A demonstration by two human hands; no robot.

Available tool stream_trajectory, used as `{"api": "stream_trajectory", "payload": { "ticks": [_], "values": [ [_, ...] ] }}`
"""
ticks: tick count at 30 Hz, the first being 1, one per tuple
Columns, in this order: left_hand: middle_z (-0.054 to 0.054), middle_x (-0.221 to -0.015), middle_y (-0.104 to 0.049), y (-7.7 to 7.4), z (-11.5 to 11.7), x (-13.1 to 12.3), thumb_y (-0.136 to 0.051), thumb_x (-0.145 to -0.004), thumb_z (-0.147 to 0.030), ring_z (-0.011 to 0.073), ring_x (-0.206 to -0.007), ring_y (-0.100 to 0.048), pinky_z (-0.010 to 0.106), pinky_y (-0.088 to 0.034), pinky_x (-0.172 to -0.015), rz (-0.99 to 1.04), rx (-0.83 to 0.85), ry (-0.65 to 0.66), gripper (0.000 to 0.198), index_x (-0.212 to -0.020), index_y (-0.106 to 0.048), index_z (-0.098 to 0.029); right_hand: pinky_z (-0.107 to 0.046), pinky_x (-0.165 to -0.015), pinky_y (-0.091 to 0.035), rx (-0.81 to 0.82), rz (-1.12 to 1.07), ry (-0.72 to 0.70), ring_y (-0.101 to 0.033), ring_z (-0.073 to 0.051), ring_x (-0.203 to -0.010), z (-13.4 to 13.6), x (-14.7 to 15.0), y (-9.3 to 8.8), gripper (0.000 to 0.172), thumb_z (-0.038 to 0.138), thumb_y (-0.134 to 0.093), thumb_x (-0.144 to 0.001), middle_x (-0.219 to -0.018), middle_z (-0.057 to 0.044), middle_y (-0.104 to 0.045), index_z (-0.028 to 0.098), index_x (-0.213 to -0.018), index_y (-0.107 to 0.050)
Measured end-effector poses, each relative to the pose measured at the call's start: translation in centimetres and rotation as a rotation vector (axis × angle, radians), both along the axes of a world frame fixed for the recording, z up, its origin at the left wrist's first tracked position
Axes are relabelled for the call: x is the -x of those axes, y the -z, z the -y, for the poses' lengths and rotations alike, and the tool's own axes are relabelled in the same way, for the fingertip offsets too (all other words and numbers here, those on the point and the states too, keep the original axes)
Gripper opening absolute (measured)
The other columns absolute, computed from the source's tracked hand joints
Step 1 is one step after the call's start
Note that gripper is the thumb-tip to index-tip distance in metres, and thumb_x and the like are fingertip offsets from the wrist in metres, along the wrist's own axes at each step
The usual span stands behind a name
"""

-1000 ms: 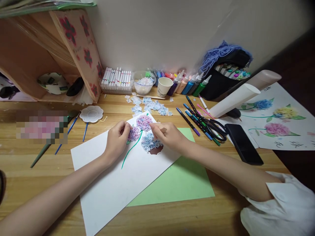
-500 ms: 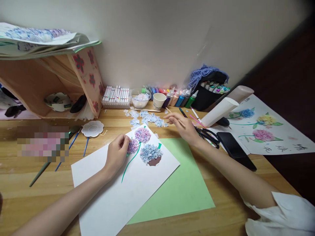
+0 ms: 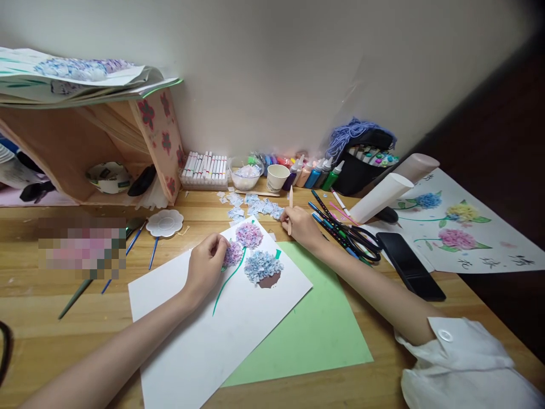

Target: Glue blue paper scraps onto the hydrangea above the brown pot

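The left hand (image 3: 206, 264) lies on the white sheet (image 3: 200, 335) on the worktop (image 3: 63, 341). Its grip is drawn together, with the fingertips touching the left edge of the purple paper flower (image 3: 233, 254). Whether they pinch it, I cannot tell. Just right of this grip are a pink paper flower (image 3: 249, 234) and a blue paper flower (image 3: 261, 265), both on the same sheet.

The right hand (image 3: 300, 224) has its grip clamped on a wooden stick (image 3: 290, 210), which stands nearly upright. Just beyond this grip lies a loose pile of paper scraps (image 3: 255, 205). Further beyond it, against the wall, a clear bowl (image 3: 246, 177) holds more of these scraps. A paper cup (image 3: 277, 176) stands beside the bowl, but its inside is not visible. Left of the bowl, a clear box (image 3: 204, 169) holds a row of markers. Right of the cup are paint bottles (image 3: 313, 173), then a black pouch (image 3: 361, 167) with markers standing in it.

Just right of the right grip lie coloured pens (image 3: 330, 221) and scissors (image 3: 361, 238). Below that grip, a green sheet (image 3: 315, 335) lies partly under the white one.
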State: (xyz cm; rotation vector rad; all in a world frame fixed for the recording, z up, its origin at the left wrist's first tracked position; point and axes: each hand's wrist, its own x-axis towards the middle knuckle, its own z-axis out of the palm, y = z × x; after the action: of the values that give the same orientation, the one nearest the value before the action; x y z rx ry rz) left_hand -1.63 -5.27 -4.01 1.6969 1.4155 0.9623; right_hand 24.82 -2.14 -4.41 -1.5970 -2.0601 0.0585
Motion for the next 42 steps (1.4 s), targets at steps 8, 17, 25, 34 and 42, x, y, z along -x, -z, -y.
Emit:
{"api": "stream_trajectory", "payload": {
  "ticks": [8, 17, 25, 34, 42],
  "values": [
    [-0.004, -0.061, -0.050, 0.0, 0.1, 0.0, -0.043, -0.090, -0.035, 0.0123, -0.059, -0.046, 0.025, -0.032, -0.058, -0.038, -0.043, 0.035, 0.027, -0.069, -0.052, -0.019, -0.030, -0.064, -0.046, -0.024, -0.401, 0.145, -0.064, -0.020, -0.068, 2.3, -0.5, -0.7, 0.010, 0.018, -0.064, -0.073, -0.076, -0.004, -0.070, 0.020, -0.071, -0.055],
    [-0.004, -0.062, -0.052, -0.1, 0.2, 0.0, -0.044, -0.089, -0.034, 0.0121, -0.059, -0.048, 0.025, -0.033, -0.059, -0.039, -0.069, 0.042, 0.026, -0.070, -0.053, -0.019, -0.030, -0.063, -0.044, -0.059, -0.400, 0.155, -0.061, -0.019, -0.065, 2.5, -1.4, -0.7, 0.017, 0.025, -0.066, -0.074, -0.073, -0.003, -0.066, 0.021, -0.069, -0.050],
    [-0.004, -0.061, -0.052, -0.2, 0.2, -0.1, -0.044, -0.089, -0.034, 0.0119, -0.059, -0.047, 0.024, -0.033, -0.058, -0.059, -0.067, 0.045, 0.026, -0.069, -0.053, -0.019, -0.027, -0.057, -0.037, -0.103, 0.146, -0.267, -0.053, -0.017, -0.062, 2.9, -2.2, -0.5, 0.019, 0.006, -0.048, -0.081, -0.068, -0.003, -0.059, 0.022, -0.070, -0.044],
    [-0.004, -0.062, -0.053, 0.1, 0.0, 0.0, -0.044, -0.089, -0.034, 0.0122, -0.059, -0.047, 0.025, -0.032, -0.058, -0.092, -0.064, 0.051, 0.026, -0.069, -0.054, -0.019, -0.029, -0.064, -0.046, -0.111, -0.053, -0.173, -0.061, -0.019, -0.071, 3.8, -3.2, 0.1, 0.021, 0.007, -0.052, -0.080, -0.078, -0.005, -0.064, 0.023, -0.072, -0.040],
    [-0.003, -0.063, -0.054, 0.1, 0.1, -0.1, -0.044, -0.088, -0.034, 0.0129, -0.060, -0.048, 0.024, -0.033, -0.058, -0.092, -0.079, 0.058, 0.026, -0.069, -0.054, -0.019, -0.031, -0.067, -0.046, 0.061, -0.203, -0.156, -0.064, -0.020, -0.075, 4.5, -3.0, -0.7, 0.021, 0.007, -0.052, -0.073, -0.080, -0.005, -0.064, 0.023, -0.071, -0.038]
  ]
}}
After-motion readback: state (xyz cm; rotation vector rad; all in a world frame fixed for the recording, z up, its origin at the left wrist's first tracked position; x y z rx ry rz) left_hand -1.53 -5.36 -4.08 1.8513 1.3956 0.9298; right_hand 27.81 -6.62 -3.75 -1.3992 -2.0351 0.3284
